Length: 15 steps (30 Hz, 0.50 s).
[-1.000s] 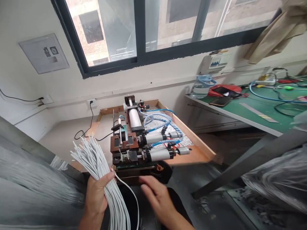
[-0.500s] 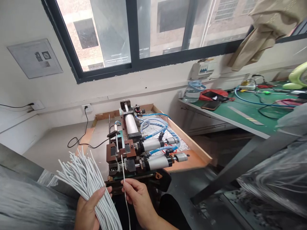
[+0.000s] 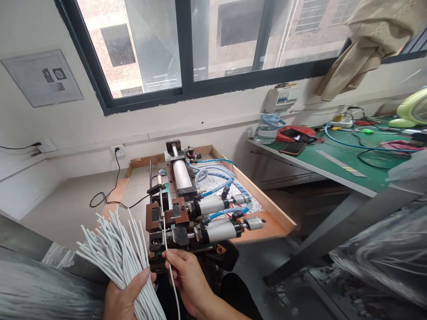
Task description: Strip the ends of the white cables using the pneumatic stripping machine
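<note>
My left hand (image 3: 128, 295) is wrapped round a thick bundle of white cables (image 3: 116, 253), whose loose ends fan out up and to the left. Between the thumb and fingers of my right hand (image 3: 188, 275) is a single white cable (image 3: 171, 271). Its upper end reaches into the gap between the dark jaws of a pneumatic machine (image 3: 182, 212), close to the brown blocks. The cable's lower part hangs down past my right palm. Silver cylinders (image 3: 220, 230) lie on the machine's right side.
Blue and clear air hoses (image 3: 230, 178) coil inside a wooden-edged tray (image 3: 267, 213). A green table (image 3: 333, 164) at the right holds a phone (image 3: 292, 148), a water jug (image 3: 268, 129) and a steel ruler (image 3: 340, 163). Plastic-wrapped bundles (image 3: 43, 280) stand at the lower left.
The single cable in my right hand has shifted left and slightly up, its tip now between the machine's jaws. The view has moved slightly. My left hand still holds the bundle.
</note>
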{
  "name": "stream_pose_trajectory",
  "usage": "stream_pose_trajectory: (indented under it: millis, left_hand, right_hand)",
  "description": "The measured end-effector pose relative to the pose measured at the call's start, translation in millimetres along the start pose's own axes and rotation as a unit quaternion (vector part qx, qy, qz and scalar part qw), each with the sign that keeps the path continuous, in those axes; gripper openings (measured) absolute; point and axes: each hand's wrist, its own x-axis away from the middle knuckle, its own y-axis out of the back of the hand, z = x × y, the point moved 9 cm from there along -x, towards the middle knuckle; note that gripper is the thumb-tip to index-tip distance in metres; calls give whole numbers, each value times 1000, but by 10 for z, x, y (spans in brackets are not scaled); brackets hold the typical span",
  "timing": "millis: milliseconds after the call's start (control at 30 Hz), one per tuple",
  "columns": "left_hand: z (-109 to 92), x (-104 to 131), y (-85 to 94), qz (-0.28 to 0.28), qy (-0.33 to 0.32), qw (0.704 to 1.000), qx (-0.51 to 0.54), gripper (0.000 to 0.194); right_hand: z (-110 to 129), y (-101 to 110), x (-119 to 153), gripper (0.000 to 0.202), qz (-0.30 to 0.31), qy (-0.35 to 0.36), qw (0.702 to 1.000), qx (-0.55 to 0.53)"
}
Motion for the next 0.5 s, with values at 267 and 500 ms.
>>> stream_pose_trajectory:
  millis: [267, 500]
  left_hand:
    - [23, 99, -99, 34, -40, 997, -60, 31]
    - [-30, 158, -159, 39, -51, 996, -68, 33]
  right_hand:
    - [-117, -194, 121, 27, 78, -54, 996, 5]
    - [77, -104, 201, 25, 23, 42, 995, 85]
